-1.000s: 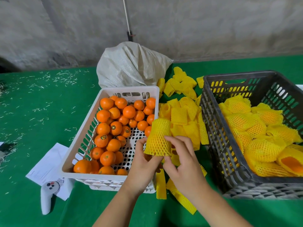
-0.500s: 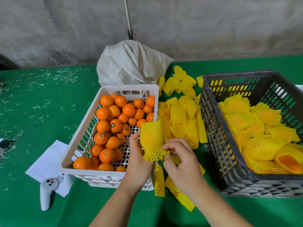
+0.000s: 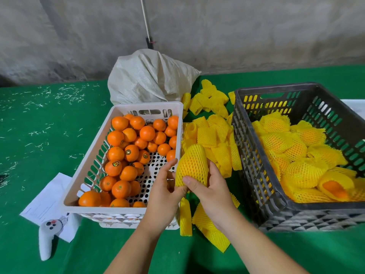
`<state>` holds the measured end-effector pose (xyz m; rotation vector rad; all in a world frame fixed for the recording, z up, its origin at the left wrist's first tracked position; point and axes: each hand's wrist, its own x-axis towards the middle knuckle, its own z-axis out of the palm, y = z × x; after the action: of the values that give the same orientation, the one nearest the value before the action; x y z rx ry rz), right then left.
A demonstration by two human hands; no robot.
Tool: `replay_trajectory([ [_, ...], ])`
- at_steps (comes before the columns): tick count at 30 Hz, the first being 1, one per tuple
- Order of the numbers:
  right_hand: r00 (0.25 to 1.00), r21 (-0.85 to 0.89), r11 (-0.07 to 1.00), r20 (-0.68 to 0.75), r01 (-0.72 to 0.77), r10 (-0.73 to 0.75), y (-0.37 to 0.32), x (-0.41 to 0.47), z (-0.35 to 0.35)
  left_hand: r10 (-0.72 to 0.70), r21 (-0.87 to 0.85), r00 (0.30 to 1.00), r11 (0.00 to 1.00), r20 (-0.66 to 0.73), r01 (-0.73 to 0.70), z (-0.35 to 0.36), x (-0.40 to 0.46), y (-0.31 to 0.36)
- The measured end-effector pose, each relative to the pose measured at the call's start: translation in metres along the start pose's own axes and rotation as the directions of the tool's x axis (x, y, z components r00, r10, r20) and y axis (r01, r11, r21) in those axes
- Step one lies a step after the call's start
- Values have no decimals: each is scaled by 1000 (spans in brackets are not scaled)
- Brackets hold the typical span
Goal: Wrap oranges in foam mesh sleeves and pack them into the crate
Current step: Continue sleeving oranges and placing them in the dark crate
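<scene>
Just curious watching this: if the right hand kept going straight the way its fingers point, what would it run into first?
The right hand points up-left, already gripping the sleeved orange. Past that, it would probably meet the white basket near wall, though depth is unclear.

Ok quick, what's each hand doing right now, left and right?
Left hand: fingers curled on the lower end of the yellow foam mesh sleeve.
Right hand: gripping the same sleeve, thumb across its front.
</scene>
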<state>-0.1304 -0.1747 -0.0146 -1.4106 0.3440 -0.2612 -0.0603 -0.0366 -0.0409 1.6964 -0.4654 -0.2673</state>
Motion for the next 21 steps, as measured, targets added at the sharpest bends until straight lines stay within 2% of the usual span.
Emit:
replay_trajectory([
  [3, 999, -40, 999, 23, -22, 23, 3, -1, -5, 41, 43, 998, 998, 46, -43, 3, -1, 1],
  [6, 999, -53, 997, -7, -47, 47, 1, -3, -9, 23, 131, 998, 991, 52, -30, 5, -2, -4],
  [8, 997, -36, 996, 11, -81, 81, 1, -6, -9, 17, 173, 997, 984, 71, -29, 5, -2, -8],
  [11, 988, 56, 988, 77, -141, 136, 2, -9, -2, 35, 143, 992, 988, 120, -52, 5, -5, -7],
  [15, 990, 70, 992, -82, -108, 113, -6, -4, -8, 20, 200, 961, 977, 276, -78, 0, -7, -8],
  [17, 986, 1, 995, -129, -105, 104, -22, -1, -35, 48, 229, 965, 967, 259, -110, -3, -9, -9],
  [21, 975, -235, 969, -223, -70, 16, -62, -5, -128, 66, 141, 987, 986, 146, -87, -4, -12, -6],
])
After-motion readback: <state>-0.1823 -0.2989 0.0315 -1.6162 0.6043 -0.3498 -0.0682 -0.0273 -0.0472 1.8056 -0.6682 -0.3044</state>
